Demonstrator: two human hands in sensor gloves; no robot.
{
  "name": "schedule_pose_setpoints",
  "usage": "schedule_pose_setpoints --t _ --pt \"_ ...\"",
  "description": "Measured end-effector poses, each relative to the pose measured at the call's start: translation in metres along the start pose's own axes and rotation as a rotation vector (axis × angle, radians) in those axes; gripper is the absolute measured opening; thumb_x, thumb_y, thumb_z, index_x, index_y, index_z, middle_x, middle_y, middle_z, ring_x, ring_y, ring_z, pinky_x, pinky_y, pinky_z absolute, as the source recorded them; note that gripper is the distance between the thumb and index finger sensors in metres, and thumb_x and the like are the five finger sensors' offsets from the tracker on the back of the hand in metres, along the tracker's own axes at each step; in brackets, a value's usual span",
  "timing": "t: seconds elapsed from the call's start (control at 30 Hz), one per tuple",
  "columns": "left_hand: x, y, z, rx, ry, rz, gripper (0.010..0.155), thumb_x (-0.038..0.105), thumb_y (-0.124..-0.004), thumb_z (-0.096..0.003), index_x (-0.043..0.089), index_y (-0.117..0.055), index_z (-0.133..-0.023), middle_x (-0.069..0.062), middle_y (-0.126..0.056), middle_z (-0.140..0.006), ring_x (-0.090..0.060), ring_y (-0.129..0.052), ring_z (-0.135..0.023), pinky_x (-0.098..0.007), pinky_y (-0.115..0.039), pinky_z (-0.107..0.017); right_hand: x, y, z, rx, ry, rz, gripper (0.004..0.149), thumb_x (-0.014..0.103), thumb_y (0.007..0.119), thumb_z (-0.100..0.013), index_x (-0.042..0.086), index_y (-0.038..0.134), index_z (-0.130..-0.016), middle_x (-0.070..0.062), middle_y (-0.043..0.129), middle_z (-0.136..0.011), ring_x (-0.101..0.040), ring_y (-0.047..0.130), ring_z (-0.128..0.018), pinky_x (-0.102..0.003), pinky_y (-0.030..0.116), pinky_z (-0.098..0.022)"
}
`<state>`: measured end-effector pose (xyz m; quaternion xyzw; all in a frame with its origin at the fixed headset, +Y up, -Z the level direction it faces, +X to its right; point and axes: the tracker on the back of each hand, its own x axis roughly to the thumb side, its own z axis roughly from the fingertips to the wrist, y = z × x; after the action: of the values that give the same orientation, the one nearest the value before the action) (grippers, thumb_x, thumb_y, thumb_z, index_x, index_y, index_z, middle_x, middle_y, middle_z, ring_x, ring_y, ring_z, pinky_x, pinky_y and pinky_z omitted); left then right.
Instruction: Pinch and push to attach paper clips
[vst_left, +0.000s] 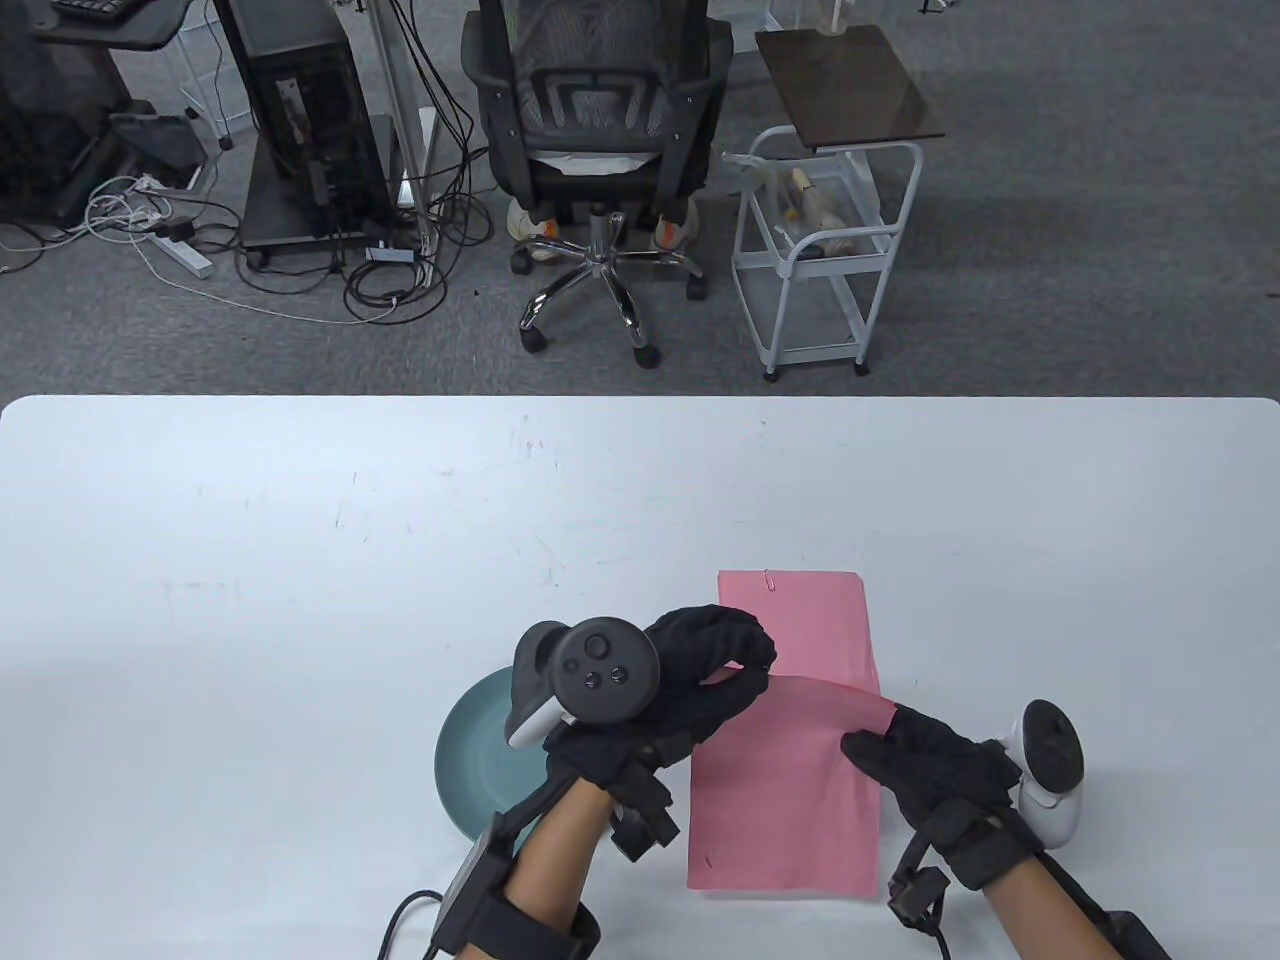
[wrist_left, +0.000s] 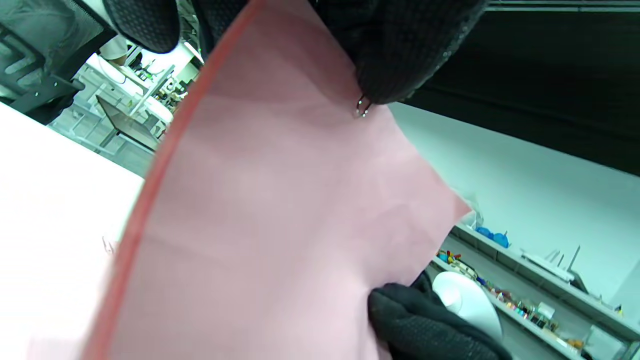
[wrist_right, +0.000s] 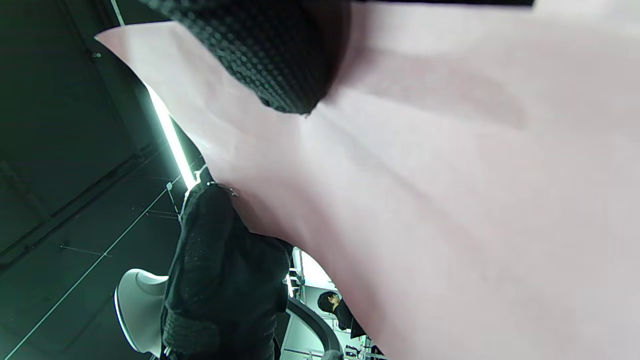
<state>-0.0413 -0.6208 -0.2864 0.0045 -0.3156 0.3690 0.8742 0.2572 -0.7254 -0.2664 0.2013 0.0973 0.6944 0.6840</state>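
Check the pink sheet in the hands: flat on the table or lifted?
Lifted: the pink sheet curves up where the left hand and right hand pinch it; its near end looks flat.

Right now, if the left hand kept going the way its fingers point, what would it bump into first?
Probably the right hand holding the pink sheet's far edge; the left hand points right along it. Depth unclear.

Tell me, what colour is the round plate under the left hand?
Muted teal, a blue-green. The round plate shows best in the table view, partly hidden by the left hand.
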Motion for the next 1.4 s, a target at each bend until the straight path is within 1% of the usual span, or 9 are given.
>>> schedule_pose_setpoints --t 0.13,0.27,0.67,0.83,0.97,1.07,1.27,1.33,1.4 --pt "0.001 -0.001 0.0 -0.007 -0.005 -0.076 0.039 0.034 -0.083 -0.0609 0.021 -0.082 -0.097 -0.007 -0.079 -0.107 -0.039 -0.073 -0.104 -0.068 -0.055 -0.077 0.0 0.0 0.0 0.001 -0.001 0.004 0.04 0.02 0.079 -0.058 0.015 0.078 -0.098 -0.012 0.092 -0.086 -0.031 0.097 -0.069 -0.043 0.081 -0.048" --pt "0.0 -0.001 0.0 -0.027 -0.001 -0.074 0.039 0.034 -0.082 -0.0611 0.02 -0.082 -0.098 -0.008 -0.079 -0.108 -0.039 -0.073 -0.104 -0.069 -0.054 -0.077 0.0 0.0 0.0 0.004 -0.004 -0.002 0.04 0.019 0.079 -0.058 0.015 0.078 -0.098 -0.012 0.092 -0.086 -0.031 0.096 -0.069 -0.044 0.081 -0.048" --pt "0.002 -0.007 -0.003 -0.092 0.019 -0.166 0.039 0.033 -0.083 -0.0607 0.019 -0.082 -0.097 -0.008 -0.079 -0.107 -0.039 -0.074 -0.103 -0.069 -0.054 -0.077 -0.001 -0.001 0.0 -0.003 0.004 0.017 0.04 0.018 0.079 -0.058 0.015 0.078 -0.098 -0.012 0.092 -0.086 -0.032 0.096 -0.07 -0.044 0.081 -0.049" --pt "0.002 -0.01 -0.004 -0.097 0.036 -0.192 0.039 0.033 -0.083 -0.0606 0.019 -0.082 -0.097 -0.008 -0.079 -0.107 -0.039 -0.074 -0.103 -0.068 -0.055 -0.077 -0.001 -0.002 0.0 -0.002 0.006 0.034 0.04 0.018 0.079 -0.058 0.015 0.078 -0.098 -0.012 0.092 -0.087 -0.032 0.096 -0.07 -0.044 0.08 -0.049" --pt "0.003 -0.006 -0.002 -0.092 0.041 -0.184 0.04 0.033 -0.083 -0.0609 0.019 -0.081 -0.099 -0.009 -0.078 -0.108 -0.039 -0.074 -0.103 -0.068 -0.055 -0.077 -0.001 -0.002 -0.001 0.004 0.003 0.033 0.04 0.019 0.079 -0.058 0.016 0.078 -0.098 -0.012 0.092 -0.087 -0.032 0.095 -0.071 -0.044 0.08 -0.049" --pt "0.008 0.006 0.004 -0.064 0.051 -0.214 0.043 0.034 -0.082 -0.0614 0.019 -0.079 -0.101 -0.01 -0.077 -0.11 -0.04 -0.073 -0.104 -0.068 -0.055 -0.077 -0.001 -0.002 0.0 0.001 -0.002 0.02 0.04 0.019 0.079 -0.058 0.017 0.077 -0.099 -0.012 0.091 -0.088 -0.032 0.095 -0.071 -0.044 0.08 -0.05" --pt "0.017 0.033 0.028 0.064 0.089 -0.337 0.05 0.038 -0.08 -0.0617 0.019 -0.073 -0.107 -0.012 -0.073 -0.113 -0.041 -0.071 -0.105 -0.067 -0.056 -0.077 0.003 -0.005 -0.002 -0.039 -0.02 0.011 0.04 0.019 0.079 -0.059 0.017 0.077 -0.099 -0.011 0.091 -0.088 -0.032 0.095 -0.072 -0.044 0.08 -0.05" --pt "0.014 0.035 0.041 0.098 0.104 -0.369 0.053 0.04 -0.079 -0.0616 0.018 -0.071 -0.109 -0.013 -0.073 -0.113 -0.041 -0.071 -0.105 -0.067 -0.057 -0.077 0.005 -0.009 -0.003 -0.062 -0.026 0.003 0.041 0.019 0.079 -0.059 0.017 0.077 -0.099 -0.011 0.09 -0.089 -0.032 0.094 -0.072 -0.045 0.079 -0.051" --pt "0.008 0.036 0.054 0.097 0.125 -0.419 0.056 0.043 -0.077 -0.0618 0.018 -0.068 -0.111 -0.013 -0.072 -0.114 -0.041 -0.071 -0.106 -0.066 -0.057 -0.077 0.008 -0.014 -0.003 -0.088 -0.032 0.001 0.041 0.019 0.079 -0.059 0.017 0.076 -0.099 -0.011 0.09 -0.089 -0.032 0.094 -0.073 -0.045 0.079 -0.051"
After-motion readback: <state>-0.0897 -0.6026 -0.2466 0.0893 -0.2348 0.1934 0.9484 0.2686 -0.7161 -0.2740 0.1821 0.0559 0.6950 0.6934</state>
